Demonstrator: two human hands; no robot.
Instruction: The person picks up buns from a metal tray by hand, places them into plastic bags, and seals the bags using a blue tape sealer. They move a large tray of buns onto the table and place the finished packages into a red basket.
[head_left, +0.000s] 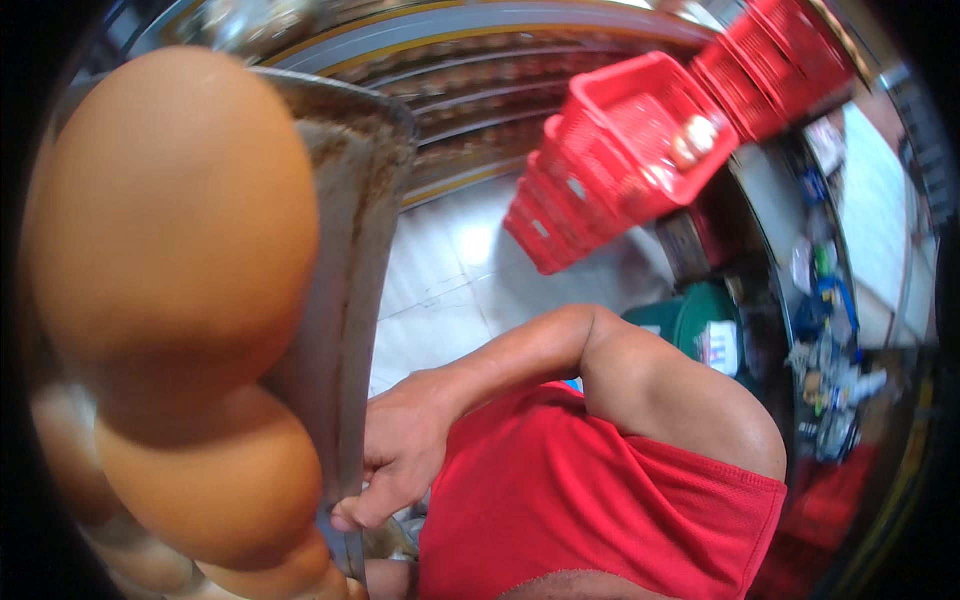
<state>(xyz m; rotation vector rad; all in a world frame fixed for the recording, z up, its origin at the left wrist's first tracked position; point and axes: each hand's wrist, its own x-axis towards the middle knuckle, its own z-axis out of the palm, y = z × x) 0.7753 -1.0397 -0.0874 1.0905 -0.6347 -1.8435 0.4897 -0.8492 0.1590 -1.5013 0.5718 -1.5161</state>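
Very close on the left rises a smooth golden-brown bread bun (176, 217), with another bun (217, 480) just below it in the picture. Several more are crowded into the lower left, partly hidden and blurred. They sit on a metal baking tray (330, 247) with brown-stained edges. My right hand (405, 450) grips the tray's near rim, its thumb over the top edge; its other fingers are mostly hidden. A patch of skin (390, 579) shows at the bottom beside the tray, perhaps part of my left arm. My left hand is out of view.
Stacked red plastic crates (630, 150) stand on the tiled floor (435, 277); the top one holds bagged items. Other red crates (772, 67) are behind. Shelves (480, 90) of blurred brown goods line the back. A green bin (709, 315) and a cluttered counter (832, 330) lie right.
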